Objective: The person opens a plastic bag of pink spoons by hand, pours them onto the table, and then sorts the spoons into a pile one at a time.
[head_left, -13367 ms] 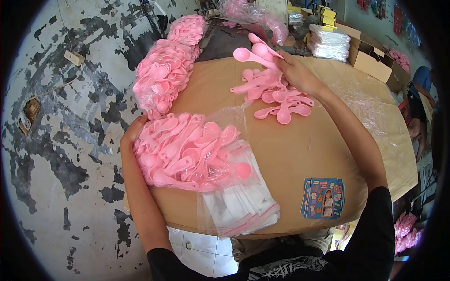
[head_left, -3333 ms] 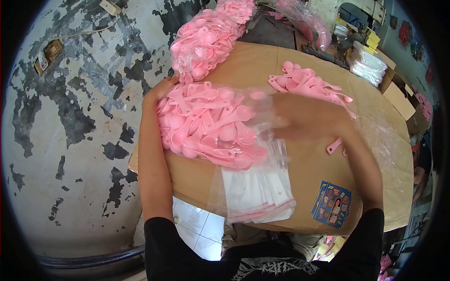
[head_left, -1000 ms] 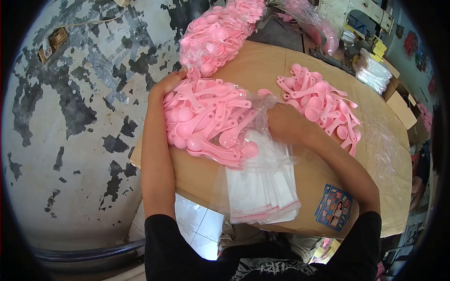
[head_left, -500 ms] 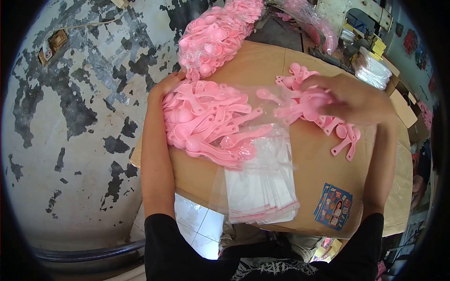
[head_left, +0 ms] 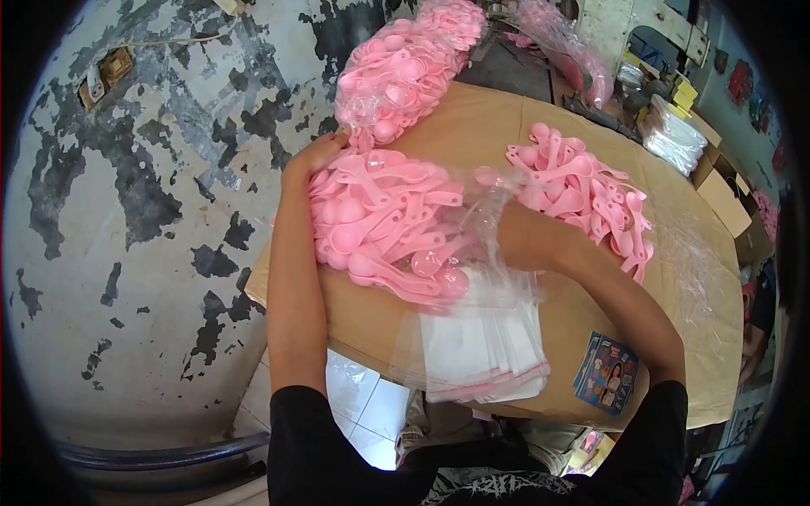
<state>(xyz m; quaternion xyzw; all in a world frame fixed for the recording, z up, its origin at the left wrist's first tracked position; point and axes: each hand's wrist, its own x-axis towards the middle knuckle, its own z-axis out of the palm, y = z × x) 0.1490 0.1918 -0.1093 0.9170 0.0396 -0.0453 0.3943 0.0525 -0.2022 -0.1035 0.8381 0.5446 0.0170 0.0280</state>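
Observation:
Pink plastic measuring spoons (head_left: 380,211) lie heaped in a clear plastic bag (head_left: 494,198) whose mouth faces right. My left hand (head_left: 325,153) grips the bag's far left edge, its fingers partly hidden by the plastic. Through the mouth reaches my right hand (head_left: 510,236); clear film and spoons cover its fingers, so its grip cannot be made out. To its right, a loose pile of pink spoons (head_left: 582,185) rests on the table. Below the bag lies a fanned stack of clear packaging sleeves (head_left: 485,346).
A large full bag of pink spoons (head_left: 392,80) stands behind my left hand. Blue printed cards (head_left: 606,375) lie near the table's (head_left: 472,110) front right. Wrapped clear plastic packs (head_left: 672,135) and a cardboard box (head_left: 724,190) are at the right. A peeling wall (head_left: 169,211) borders the left.
My right hand has moved left and down, from above the loose spoon pile into the bag's mouth. The loose pile is uncovered now. My left hand stays at the bag's edge.

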